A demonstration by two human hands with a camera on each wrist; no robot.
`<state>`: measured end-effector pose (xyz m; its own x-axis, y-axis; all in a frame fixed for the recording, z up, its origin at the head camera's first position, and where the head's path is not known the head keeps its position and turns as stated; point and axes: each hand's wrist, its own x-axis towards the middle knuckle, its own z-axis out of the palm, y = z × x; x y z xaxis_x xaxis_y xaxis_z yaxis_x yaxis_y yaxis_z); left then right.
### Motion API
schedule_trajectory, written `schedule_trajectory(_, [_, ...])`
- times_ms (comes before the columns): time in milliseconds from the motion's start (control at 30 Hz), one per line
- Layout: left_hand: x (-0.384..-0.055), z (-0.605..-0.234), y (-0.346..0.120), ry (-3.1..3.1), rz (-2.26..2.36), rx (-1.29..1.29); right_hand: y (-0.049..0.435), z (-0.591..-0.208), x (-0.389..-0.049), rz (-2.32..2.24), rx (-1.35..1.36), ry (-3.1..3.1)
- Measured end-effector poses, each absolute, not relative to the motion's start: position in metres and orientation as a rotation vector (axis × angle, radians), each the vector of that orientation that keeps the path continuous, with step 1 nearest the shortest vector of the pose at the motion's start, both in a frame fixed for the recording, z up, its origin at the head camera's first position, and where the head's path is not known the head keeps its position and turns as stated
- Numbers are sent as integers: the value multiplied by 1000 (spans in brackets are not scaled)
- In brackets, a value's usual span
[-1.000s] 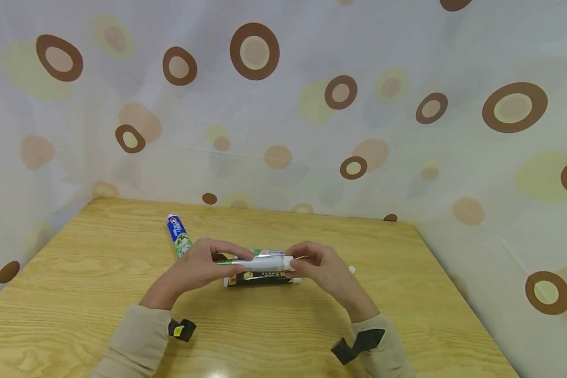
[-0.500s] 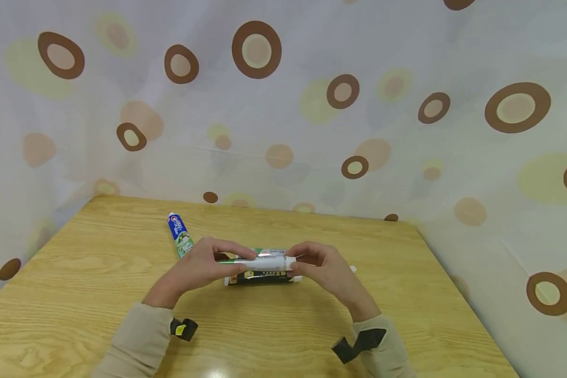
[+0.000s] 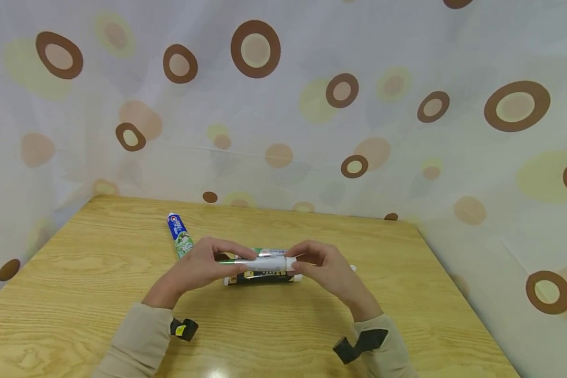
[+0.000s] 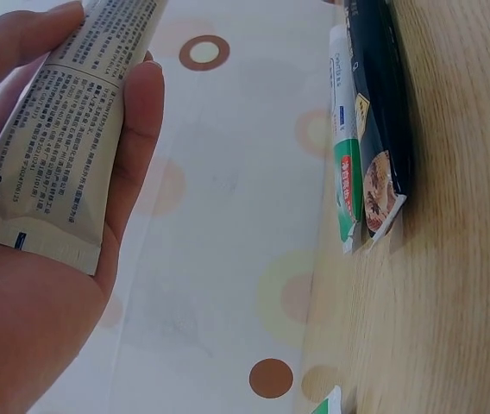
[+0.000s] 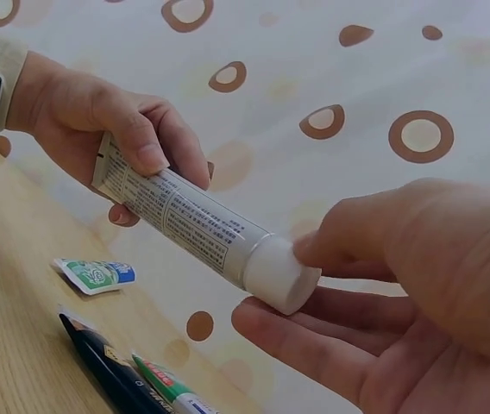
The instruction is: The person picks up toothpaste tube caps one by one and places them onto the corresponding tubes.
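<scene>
A white toothpaste tube (image 3: 264, 263) with a green end is held level between my two hands above the table. My left hand (image 3: 203, 268) grips its body toward the flat crimped end, thumb on one face and fingers on the other. Fine print covers the side seen in the left wrist view, where the tube's back (image 4: 59, 147) faces the camera. At the other end, my right hand (image 3: 328, 273) pinches the white cap (image 5: 281, 274) between thumb and fingers. The cap sits on the tube in the right wrist view.
Below the held tube lie a black toothpaste tube (image 3: 264, 277) and a green-and-white one (image 4: 345, 164), side by side. A blue-and-green toothpaste tube (image 3: 177, 229) lies farther left, partly behind my left hand. Right of my right hand is a small white object (image 3: 353, 268). A patterned curtain (image 3: 283, 105) backs the wooden table (image 3: 264, 336).
</scene>
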<state>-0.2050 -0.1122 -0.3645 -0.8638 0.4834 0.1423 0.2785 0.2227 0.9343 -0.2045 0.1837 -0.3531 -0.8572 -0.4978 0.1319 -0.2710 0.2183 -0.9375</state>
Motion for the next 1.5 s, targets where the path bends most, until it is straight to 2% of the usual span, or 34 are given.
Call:
schedule_trajectory(433, [-205,-364,-112,2313,1701,744,181,-351,-203,-1715,-689,2161])
schedule_trajectory(767, [-205,-363,-111,2291,1684,759,180,-348,-201,-1614,-699,2436])
schedule_trajectory(1267, [-204,-363,-110,2299,1696,748,181,-350,-202,-1672,-732,2221])
schedule_trajectory(1500, [-205,-362,-110,2290,1697,743,182,-348,-201,-1596,-723,2383])
